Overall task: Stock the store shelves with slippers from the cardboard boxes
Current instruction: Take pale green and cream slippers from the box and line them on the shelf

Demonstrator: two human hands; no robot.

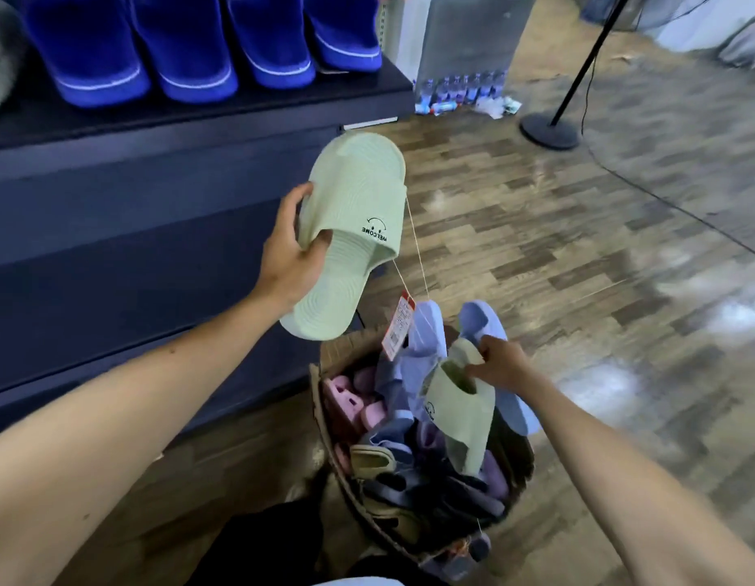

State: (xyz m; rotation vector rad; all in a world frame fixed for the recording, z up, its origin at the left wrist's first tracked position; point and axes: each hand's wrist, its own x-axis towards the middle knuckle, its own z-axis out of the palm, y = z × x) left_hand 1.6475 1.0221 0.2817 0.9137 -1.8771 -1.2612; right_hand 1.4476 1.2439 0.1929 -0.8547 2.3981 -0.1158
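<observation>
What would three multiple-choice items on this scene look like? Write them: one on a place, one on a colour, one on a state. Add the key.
1. The blue slippers stand: A on the dark shelf; B on a chair; C on a trolley.
2. The WELCOME slipper in the left hand is: A pink; B light green; C black.
3. The right hand: A hangs open; B grips a second green slipper over the cardboard box; C lies flat on a counter.

Key: A, the blue pairs line the shelf top; B, its sole and strap are pale green; B, the fingers curl round its strap above the box.
</observation>
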